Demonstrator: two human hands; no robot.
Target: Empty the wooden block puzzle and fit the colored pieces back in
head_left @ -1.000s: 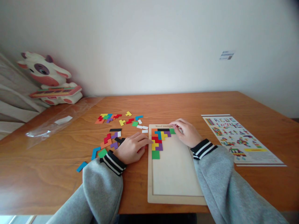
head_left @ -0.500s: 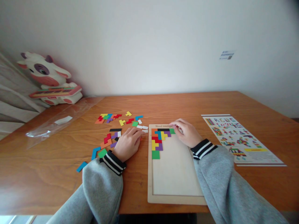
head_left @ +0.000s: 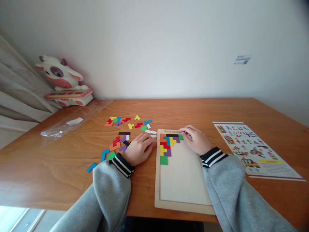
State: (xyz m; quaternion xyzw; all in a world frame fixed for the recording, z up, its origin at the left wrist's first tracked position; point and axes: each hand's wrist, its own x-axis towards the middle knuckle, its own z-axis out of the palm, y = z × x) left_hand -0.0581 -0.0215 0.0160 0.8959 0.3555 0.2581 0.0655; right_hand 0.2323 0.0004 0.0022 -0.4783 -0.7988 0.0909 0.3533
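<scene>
Beneath the curled fingers of the right hand (head_left: 196, 140) sits the board (head_left: 183, 182), probably steadied; beside the left hand's (head_left: 137, 150) half-bent ones lie loose pieces (head_left: 115, 146) — within reach, presumably. Whether either grips anything, I can't tell.

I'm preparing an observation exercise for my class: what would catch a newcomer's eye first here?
Probably the cow-shaped toy keyboard at the back left of the table. Next, the bright block puzzle pieces grouped in the far left corner of the wooden tray, with the right hand at its far edge.
</scene>
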